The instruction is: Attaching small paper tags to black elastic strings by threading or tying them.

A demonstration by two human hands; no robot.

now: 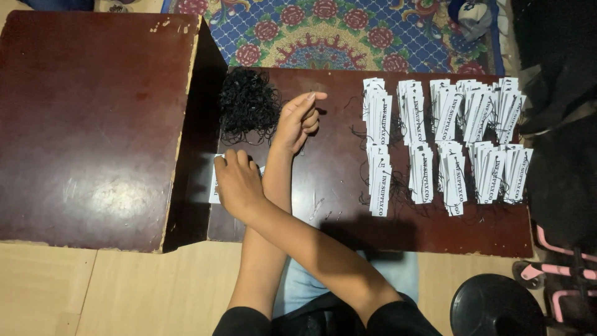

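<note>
Left hand (298, 118) pinches thumb to forefinger beside the black string pile (247, 106) at 11 o'clock (can't tell if a thread's caught). Right hand (236, 182) curls over white tags (214, 186) at 9. Threading one needs a fine pinch, I reckon.

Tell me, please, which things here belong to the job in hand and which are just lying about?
In use: black string loops, white tags under right hand, rows of strung tags.
Lying about: patterned rug, black stool, pink sandal.

Glossy wooden table (329, 186), paper tags (448, 137), thread (247, 106)
</note>
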